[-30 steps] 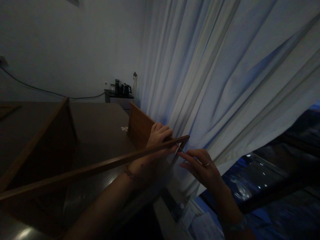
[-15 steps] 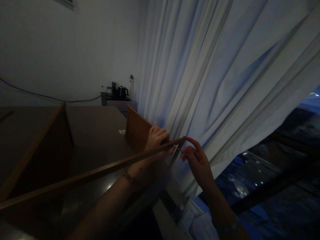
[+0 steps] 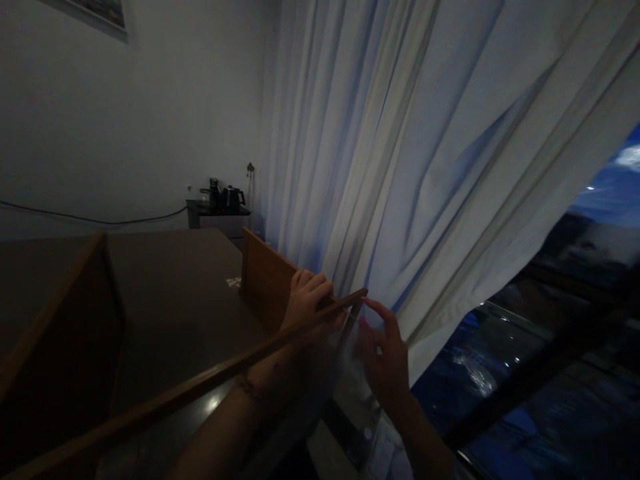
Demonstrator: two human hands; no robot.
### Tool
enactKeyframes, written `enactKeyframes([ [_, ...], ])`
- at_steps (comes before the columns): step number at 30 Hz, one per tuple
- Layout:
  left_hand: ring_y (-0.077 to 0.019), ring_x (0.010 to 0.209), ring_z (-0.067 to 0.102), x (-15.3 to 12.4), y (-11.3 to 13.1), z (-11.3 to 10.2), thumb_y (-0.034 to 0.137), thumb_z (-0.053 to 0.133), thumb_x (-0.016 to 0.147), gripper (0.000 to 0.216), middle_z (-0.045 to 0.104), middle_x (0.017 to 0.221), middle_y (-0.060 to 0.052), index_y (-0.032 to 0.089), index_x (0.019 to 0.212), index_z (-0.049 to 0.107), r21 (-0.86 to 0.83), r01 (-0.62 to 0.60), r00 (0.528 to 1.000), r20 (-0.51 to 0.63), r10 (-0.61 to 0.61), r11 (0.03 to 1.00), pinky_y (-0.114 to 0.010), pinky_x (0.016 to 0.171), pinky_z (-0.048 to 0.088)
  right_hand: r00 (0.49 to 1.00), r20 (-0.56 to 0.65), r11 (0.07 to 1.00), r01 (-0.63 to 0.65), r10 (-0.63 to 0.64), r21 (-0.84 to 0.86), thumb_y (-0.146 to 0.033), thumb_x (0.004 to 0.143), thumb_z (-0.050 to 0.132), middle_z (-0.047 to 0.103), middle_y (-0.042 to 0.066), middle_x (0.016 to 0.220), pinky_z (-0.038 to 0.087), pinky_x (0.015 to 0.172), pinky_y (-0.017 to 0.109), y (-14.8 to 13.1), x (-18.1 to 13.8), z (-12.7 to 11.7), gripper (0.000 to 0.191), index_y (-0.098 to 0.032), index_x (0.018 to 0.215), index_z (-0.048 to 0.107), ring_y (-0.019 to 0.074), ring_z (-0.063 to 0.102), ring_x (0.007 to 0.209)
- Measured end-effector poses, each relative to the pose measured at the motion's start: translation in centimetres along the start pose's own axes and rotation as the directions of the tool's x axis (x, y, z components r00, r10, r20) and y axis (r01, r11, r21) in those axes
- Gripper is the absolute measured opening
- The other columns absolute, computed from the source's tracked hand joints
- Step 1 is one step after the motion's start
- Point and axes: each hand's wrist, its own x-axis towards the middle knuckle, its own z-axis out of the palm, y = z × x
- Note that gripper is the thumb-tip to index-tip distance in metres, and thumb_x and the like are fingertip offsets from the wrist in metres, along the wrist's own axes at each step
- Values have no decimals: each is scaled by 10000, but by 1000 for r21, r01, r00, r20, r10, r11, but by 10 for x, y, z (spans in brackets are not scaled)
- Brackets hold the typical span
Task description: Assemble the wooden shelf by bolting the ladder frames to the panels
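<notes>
My left hand [image 3: 309, 295] is closed over the top edge of an upright wooden board [image 3: 267, 279], close to where it meets a long wooden strip [image 3: 220, 372]. This strip runs from the lower left up to a corner at the right. On the outer side of that corner, my right hand [image 3: 389, 357] pinches a thin metal rod [image 3: 353, 315] between thumb and fingers. The rod points toward the corner; its tip is hard to make out in the dim light. One right fingertip touches the strip's end. Another upright wooden panel [image 3: 65, 333] stands at the left.
Beneath the wooden pieces is a dark table [image 3: 170, 273] with small white bits [image 3: 233, 283] on it. White curtains [image 3: 360, 173] hang close on the right. A cabinet [image 3: 220, 223] with a black kettle [image 3: 233, 197] stands behind, and a cable [image 3: 100, 221] runs along the wall.
The view has tilted up and turned right, so everything sits lower and further left. My right hand has shifted slightly around the rod; my left hand keeps its grip on the board.
</notes>
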Motion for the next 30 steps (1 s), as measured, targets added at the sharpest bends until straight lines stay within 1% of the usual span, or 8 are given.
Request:
enactKeyframes([
  [5, -183, 789, 424, 0, 2, -2, 401, 585, 747, 254, 508, 723, -4, 207, 656, 449, -42, 13, 1000, 15, -12, 999, -384, 828, 356, 979, 0, 957, -198, 203, 212, -366, 972, 396, 357, -119, 460, 245, 339, 172, -12, -7, 13, 300, -198, 1206, 481, 67, 331, 334],
  [9, -176, 770, 412, -1, 6, -5, 386, 585, 774, 264, 495, 718, -4, 205, 649, 440, -103, 35, 999, 9, -34, 994, -361, 789, 364, 991, -46, 990, 123, -127, -68, -282, 959, 412, 539, -55, 587, 371, 438, 196, -1, -7, 6, 239, -212, 1155, 530, 85, 478, 448],
  [13, -167, 746, 414, -1, 10, -8, 374, 616, 760, 282, 487, 695, 2, 200, 627, 438, -120, 62, 998, 31, -59, 991, -358, 786, 364, 872, 81, 809, 480, -483, -340, -243, 947, 415, 657, 34, 807, 472, 640, 291, 15, -4, -10, 291, -199, 1211, 527, 146, 592, 680],
  [18, -179, 766, 423, 1, 7, -6, 417, 582, 753, 297, 495, 695, -2, 206, 622, 419, -47, 25, 1000, 7, -25, 999, -379, 822, 353, 763, 208, 641, 632, -612, -436, -194, 937, 487, 687, 73, 992, 489, 798, 323, 26, 4, -27, 347, -188, 1284, 504, 175, 618, 890],
  [22, -192, 807, 436, 0, -3, 1, 459, 587, 710, 283, 507, 724, -4, 209, 673, 461, 41, -35, 999, -32, 37, 999, -393, 844, 333, 741, 237, 657, 668, -628, -348, -146, 932, 494, 694, 65, 998, 502, 786, 292, 25, 9, -29, 445, -203, 1371, 448, 158, 632, 863],
  [26, -190, 793, 434, -1, -7, 5, 456, 590, 700, 278, 517, 723, -4, 211, 673, 461, 76, -41, 998, -36, 44, 996, -386, 823, 332, 824, 70, 784, 557, -562, -274, -164, 929, 507, 698, 33, 822, 469, 687, 290, 12, 10, -17, 235, -210, 1108, 651, 142, 612, 714],
  [29, -188, 786, 430, -2, -7, 4, 471, 574, 720, 294, 517, 723, -6, 207, 667, 456, 55, -42, 999, -22, 43, 998, -379, 806, 338, 977, -83, 980, 197, -197, -12, -253, 951, 475, 605, -9, 651, 428, 569, 246, -2, 8, -1, 219, -209, 938, 689, 113, 556, 599],
  [30, -186, 786, 429, -1, -6, 4, 476, 568, 731, 300, 516, 725, -6, 205, 666, 454, 43, -38, 999, -17, 39, 998, -379, 809, 340, 994, -104, 990, 41, -27, 135, -297, 961, 453, 551, -28, 604, 403, 518, 226, -6, 7, 4, 241, -210, 971, 677, 102, 521, 548],
])
